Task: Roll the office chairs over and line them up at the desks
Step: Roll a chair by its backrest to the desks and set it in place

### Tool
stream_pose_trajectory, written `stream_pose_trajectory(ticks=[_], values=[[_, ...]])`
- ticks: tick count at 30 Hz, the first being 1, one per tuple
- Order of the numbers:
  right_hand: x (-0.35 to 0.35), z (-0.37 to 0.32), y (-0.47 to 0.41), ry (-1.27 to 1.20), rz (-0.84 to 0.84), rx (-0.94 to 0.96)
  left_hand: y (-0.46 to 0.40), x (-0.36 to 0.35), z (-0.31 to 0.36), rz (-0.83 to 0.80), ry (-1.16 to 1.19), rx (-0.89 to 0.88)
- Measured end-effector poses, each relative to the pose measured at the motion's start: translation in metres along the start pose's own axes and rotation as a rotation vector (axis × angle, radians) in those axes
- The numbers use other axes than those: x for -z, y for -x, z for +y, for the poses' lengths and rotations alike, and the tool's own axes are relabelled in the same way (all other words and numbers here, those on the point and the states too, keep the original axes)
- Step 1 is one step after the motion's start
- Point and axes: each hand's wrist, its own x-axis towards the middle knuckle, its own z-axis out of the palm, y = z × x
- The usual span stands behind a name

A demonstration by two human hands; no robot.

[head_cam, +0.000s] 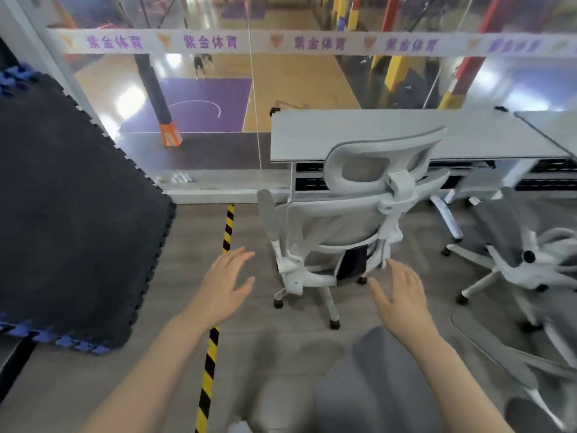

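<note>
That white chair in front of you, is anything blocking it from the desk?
Nothing visible does. The white chair already faces the desk, only bare floor between. Both hands, left hand and right hand, hover open behind it, touching nothing.

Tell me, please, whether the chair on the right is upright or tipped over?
Tipped over: the right chair lies sideways, its wheeled base raised off the floor.

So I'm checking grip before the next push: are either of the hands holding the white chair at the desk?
No. The left hand and right hand are both open and off the white chair.
</note>
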Motion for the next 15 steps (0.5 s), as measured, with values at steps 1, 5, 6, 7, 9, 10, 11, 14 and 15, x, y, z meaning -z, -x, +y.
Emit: stream_pose_trajectory(ticks=[1,5,6,7,9,10,11,14,15], values=[[0.004,0.002,-0.01,0.008,0.02,-0.018,-0.018,-0.004,0.004,-0.022,0.002,-0.027],[0.023,0.007,-0.054,0.03,0.086,-0.071,-0.09,-0.02,0.021,-0.131,0.033,-0.114],[0.028,0.006,-0.066,0.037,0.103,-0.077,-0.109,-0.023,0.024,-0.157,0.042,-0.133],[0.032,0.004,-0.079,0.045,0.127,-0.078,-0.128,-0.025,0.026,-0.18,0.049,-0.148],[0.04,-0.002,-0.104,0.058,0.167,-0.091,-0.166,-0.028,0.03,-0.213,0.063,-0.167],[0.043,-0.006,-0.117,0.059,0.173,-0.105,-0.184,-0.029,0.032,-0.235,0.067,-0.174],[0.046,-0.011,-0.13,0.056,0.172,-0.116,-0.201,-0.029,0.034,-0.268,0.067,-0.177],[0.048,-0.022,-0.172,0.02,0.153,-0.138,-0.247,-0.028,0.034,-0.39,0.039,-0.188],[0.048,-0.026,-0.187,0.01,0.137,-0.154,-0.26,-0.029,0.034,-0.427,0.033,-0.195]])
